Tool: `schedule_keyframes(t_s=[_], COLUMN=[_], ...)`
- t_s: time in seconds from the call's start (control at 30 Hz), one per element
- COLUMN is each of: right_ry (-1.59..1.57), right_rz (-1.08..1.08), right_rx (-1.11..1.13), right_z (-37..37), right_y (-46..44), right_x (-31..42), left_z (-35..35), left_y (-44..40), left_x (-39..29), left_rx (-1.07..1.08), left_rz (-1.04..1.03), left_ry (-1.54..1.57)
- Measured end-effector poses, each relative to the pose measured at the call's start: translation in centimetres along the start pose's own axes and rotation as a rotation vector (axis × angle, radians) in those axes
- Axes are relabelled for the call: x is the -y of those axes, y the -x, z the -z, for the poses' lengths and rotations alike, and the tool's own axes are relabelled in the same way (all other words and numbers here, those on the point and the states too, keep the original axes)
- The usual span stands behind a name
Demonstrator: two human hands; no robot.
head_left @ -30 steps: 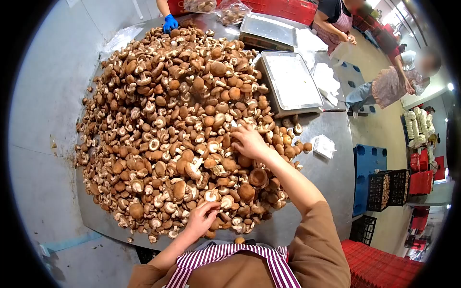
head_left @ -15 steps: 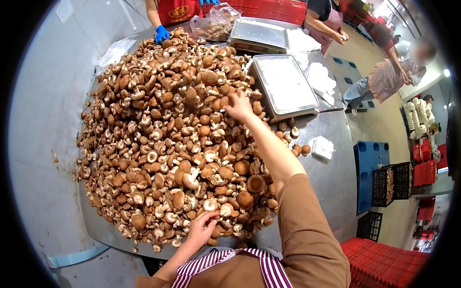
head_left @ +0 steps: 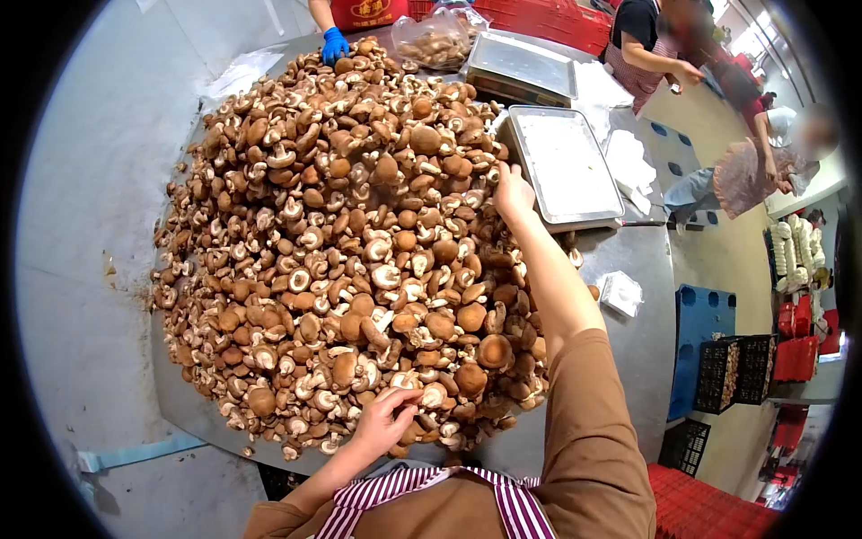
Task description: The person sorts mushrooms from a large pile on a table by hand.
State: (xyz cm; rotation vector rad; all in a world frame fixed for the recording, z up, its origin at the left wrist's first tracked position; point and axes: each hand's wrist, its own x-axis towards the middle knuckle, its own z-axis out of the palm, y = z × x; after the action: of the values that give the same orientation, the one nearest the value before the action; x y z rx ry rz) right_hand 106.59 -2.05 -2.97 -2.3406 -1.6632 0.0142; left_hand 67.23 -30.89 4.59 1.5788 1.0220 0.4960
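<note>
A broad heap of brown-capped shiitake mushrooms [head_left: 359,260] with pale stems covers much of the metal table. At the heap's right edge, beside the near scale [head_left: 564,166], my right hand [head_left: 514,193] is closed at the fingertips, where a pale bit of a mushroom [head_left: 492,175] shows. My left hand [head_left: 384,424] is low at the heap's front edge, thumb and fingers pinched together. Right by those fingertips sits a mushroom with its pale underside up [head_left: 434,395]. Whatever the left fingers hold is hidden.
Behind the near scale stands a second scale [head_left: 523,67], with a clear bag of mushrooms [head_left: 433,40] next to it. White plastic [head_left: 630,166] and a small white packet [head_left: 620,294] lie to the right. A blue-gloved hand [head_left: 335,47] touches the heap's far end. Other people stand beyond.
My right hand has moved right across the heap toward the near scale's edge. My left hand stays by the front mushrooms, fingers still pinched. The view has shifted slightly.
</note>
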Motion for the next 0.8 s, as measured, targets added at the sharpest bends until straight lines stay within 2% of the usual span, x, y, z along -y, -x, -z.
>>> schedule_keyframes(t_s=[0.03, 0.17, 0.2, 0.23, 0.3, 0.37, 0.43, 0.5, 0.57, 0.6, 0.67, 0.7, 0.77, 0.8], right_ry=[0.058, 0.009, -0.091, -0.181, -0.618, -1.262, -1.587, -1.734, -1.825, -1.833, -1.806, -1.807, -1.759, -1.685], right_rz=[-0.015, 0.071, 0.107, 0.065, -0.097, -0.274, -0.467, -0.503, -0.551, -0.55, -0.558, -0.471, -0.402, -0.322], right_rx=[0.058, -0.144, -0.223, -0.213, -0.056, 0.187, 0.387, 0.454, 0.527, 0.559, 0.614, 0.637, 0.845, 0.952], right_z=[-0.8, -1.3, -0.8, -0.1, 0.7, 1.9, 5.6, 7.1, 7.7, 7.9, 9.1, 9.6, 10.6, 11.2], right_y=[-0.1, 2.0, 2.9, 3.8, 4.8, 6.6, 9.1, 11.2, 13.0, 13.9, 16.1, 17.3, 20.1, 21.6], right_x=[-0.5, -1.0, -0.8, -0.7, -1.0, -1.2, 0.4, 1.3, 1.8, 2.1, 3.4, 4.1, 5.0, 6.0], left_z=[0.1, 0.3, 0.3, 0.3, 0.3, 0.2, 0.1, 0.1, 0.0, 0.1, 0.1, 0.5, 1.2, 1.4], left_y=[0.0, 0.1, 0.2, 0.4, 0.5, 0.5, 0.3, 0.0, -0.2, -0.5, -0.9, -1.3, -2.4, -2.8], left_x=[-0.1, 0.3, 0.6, 0.7, 0.7, 0.4, -0.2, -1.0, -1.7, -1.1, -1.7, -2.2, -2.4, -3.3], left_rx=[-0.005, -0.031, -0.031, -0.034, -0.02, -0.012, 0.014, 0.039, 0.058, 0.071, 0.045, 0.041, 0.059, 0.041], left_rz=[0.003, -0.004, -0.022, -0.019, -0.061, -0.058, -0.065, -0.039, 0.072, 0.033, 0.113, 0.153, 0.24, 0.256], left_ry=[0.0, -0.017, -0.027, -0.023, -0.082, -0.088, -0.076, -0.03, 0.174, 0.168, 0.398, 0.512, 0.7, 0.895])
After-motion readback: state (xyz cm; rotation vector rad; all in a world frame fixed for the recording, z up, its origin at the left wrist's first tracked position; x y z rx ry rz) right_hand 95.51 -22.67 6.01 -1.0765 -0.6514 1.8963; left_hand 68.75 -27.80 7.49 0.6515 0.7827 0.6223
